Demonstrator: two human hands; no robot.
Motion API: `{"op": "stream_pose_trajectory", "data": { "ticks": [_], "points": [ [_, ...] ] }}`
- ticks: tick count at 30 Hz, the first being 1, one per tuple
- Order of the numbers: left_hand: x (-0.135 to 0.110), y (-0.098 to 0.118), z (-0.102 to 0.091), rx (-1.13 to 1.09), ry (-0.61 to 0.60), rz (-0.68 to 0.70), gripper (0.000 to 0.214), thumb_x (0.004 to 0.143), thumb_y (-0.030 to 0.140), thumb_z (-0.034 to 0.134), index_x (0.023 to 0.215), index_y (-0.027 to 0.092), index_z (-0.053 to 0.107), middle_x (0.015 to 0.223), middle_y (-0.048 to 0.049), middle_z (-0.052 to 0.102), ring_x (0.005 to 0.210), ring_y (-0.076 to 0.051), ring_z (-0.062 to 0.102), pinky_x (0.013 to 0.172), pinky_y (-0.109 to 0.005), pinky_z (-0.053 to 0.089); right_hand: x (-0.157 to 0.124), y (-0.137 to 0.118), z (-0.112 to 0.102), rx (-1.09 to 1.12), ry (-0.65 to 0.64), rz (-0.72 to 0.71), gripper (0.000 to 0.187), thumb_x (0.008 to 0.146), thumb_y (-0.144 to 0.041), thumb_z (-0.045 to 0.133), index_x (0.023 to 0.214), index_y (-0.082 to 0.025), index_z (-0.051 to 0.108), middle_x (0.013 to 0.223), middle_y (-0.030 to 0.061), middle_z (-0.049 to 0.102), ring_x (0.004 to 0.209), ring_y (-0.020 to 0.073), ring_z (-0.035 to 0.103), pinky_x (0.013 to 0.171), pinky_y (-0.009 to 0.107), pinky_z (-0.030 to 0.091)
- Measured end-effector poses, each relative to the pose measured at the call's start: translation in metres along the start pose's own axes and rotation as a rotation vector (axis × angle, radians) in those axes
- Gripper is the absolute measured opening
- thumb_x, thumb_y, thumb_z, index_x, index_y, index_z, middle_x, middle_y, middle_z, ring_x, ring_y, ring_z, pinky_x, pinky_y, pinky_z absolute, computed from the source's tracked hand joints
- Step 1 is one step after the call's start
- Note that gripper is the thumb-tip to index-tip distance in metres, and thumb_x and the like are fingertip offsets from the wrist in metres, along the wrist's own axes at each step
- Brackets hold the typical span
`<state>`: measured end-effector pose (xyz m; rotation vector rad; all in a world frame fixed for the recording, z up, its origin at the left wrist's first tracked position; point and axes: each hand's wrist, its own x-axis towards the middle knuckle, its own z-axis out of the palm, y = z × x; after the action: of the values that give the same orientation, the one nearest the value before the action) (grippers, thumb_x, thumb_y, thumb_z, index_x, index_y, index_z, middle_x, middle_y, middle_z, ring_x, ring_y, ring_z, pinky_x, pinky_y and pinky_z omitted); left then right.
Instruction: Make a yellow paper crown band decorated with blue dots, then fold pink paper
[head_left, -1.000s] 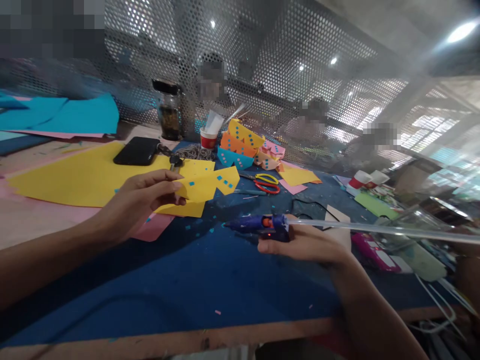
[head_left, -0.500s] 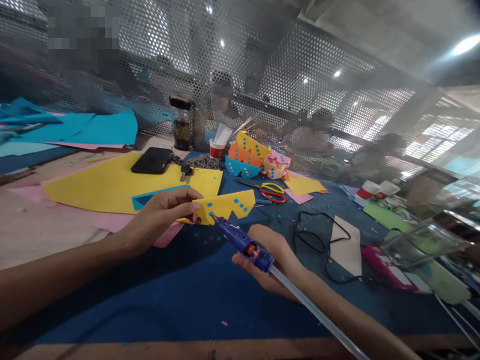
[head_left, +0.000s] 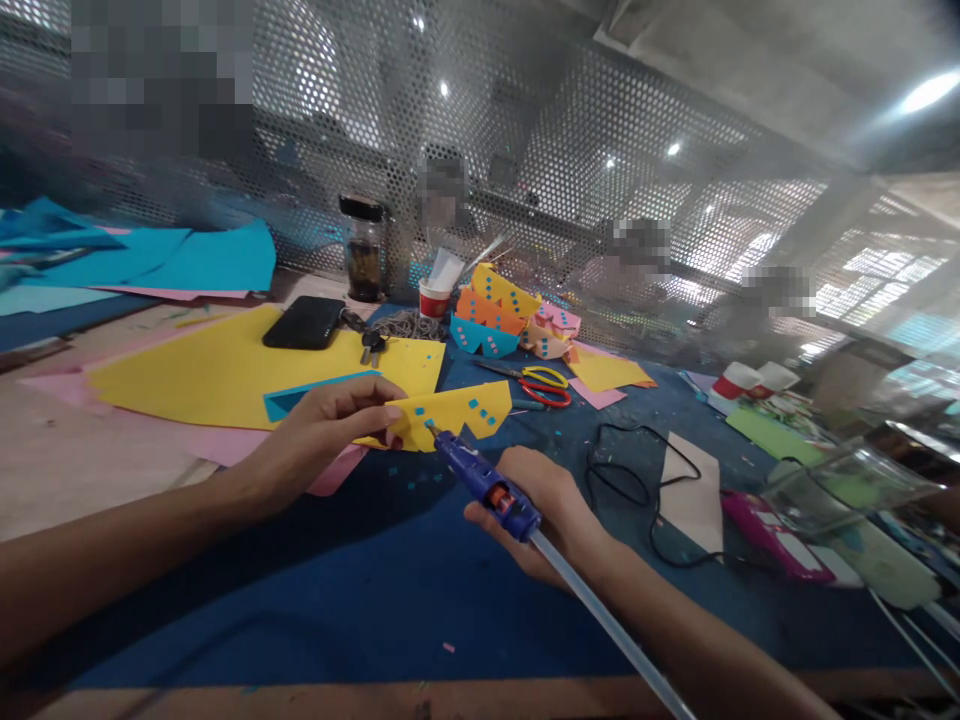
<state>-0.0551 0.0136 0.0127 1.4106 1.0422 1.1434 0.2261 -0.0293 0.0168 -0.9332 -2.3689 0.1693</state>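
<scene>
For clean work, the yellow strip (head_left: 487, 405) is best held flat and still by the left hand (head_left: 345, 425), the gun (head_left: 480, 475) applied lightly, and bare fingers spared the nozzle, judged likely to be hot. The left hand is found closed, the strip's left end being pinched between thumb and fingers; the strip is held above the mat (head_left: 375, 590). The gun is gripped by the right hand (head_left: 544, 510), its handle and trigger hidden. The nozzle is pointed at a blue square on the strip; whether contact is made cannot be told. A clear glue stick (head_left: 600, 606) is seated in the gun's rear. Beyond the strip, scissors (head_left: 551, 378) are noted on the mat; farther left, a phone (head_left: 304, 322) is carried by a yellow sheet (head_left: 187, 370).
</scene>
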Motion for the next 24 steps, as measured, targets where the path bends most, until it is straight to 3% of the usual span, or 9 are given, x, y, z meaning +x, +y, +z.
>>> {"op": "stream_pose_trajectory", "data": {
  "ticks": [24],
  "points": [
    [-0.0014, 0.0000, 0.0001, 0.004, -0.047, 0.047, 0.020, 0.087, 0.045, 0.078, 0.090, 0.025, 0.076, 0.080, -0.0025, 0.076, 0.073, -0.019, 0.071, 0.072, -0.028, 0.058, -0.0014, 0.0021, 0.0016, -0.041, 0.017, -0.036, 0.025, 0.094, -0.038, 0.069, 0.081, -0.022, 0.054, 0.079, 0.0010, 0.058, 0.071, 0.0169, 0.051, 0.066, 0.029, 0.032]
  ]
}}
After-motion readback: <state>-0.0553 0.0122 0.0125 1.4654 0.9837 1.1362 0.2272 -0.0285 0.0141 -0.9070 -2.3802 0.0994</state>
